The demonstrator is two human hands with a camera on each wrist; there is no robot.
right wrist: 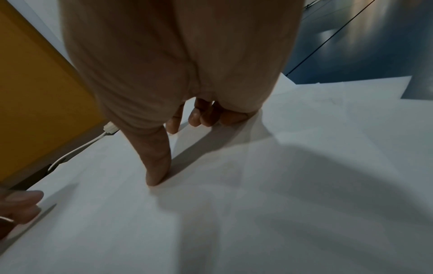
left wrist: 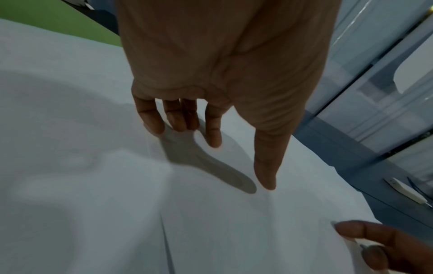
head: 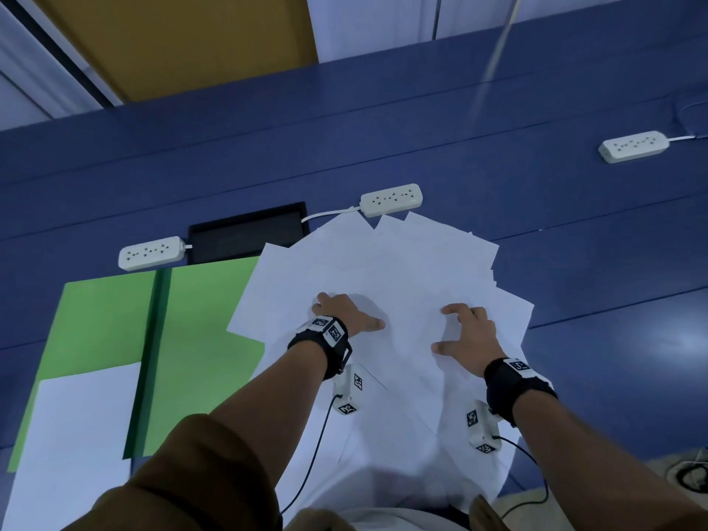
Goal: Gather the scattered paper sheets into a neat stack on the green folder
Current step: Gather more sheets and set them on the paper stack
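Observation:
Several white paper sheets lie fanned out and overlapping on the blue table, their left edge covering the right side of the open green folder. One more white sheet lies on the folder's left half. My left hand presses its fingertips and straight thumb onto the fan near its middle; the left wrist view shows the left hand touching paper only. A little to the right, my right hand rests thumb and bent fingertips on the sheets, and the right hand holds nothing.
Three white power strips lie on the table: one just beyond the fan, one behind the folder, one far right. A black recessed panel sits between folder and fan. Cables hang from both wrist cameras.

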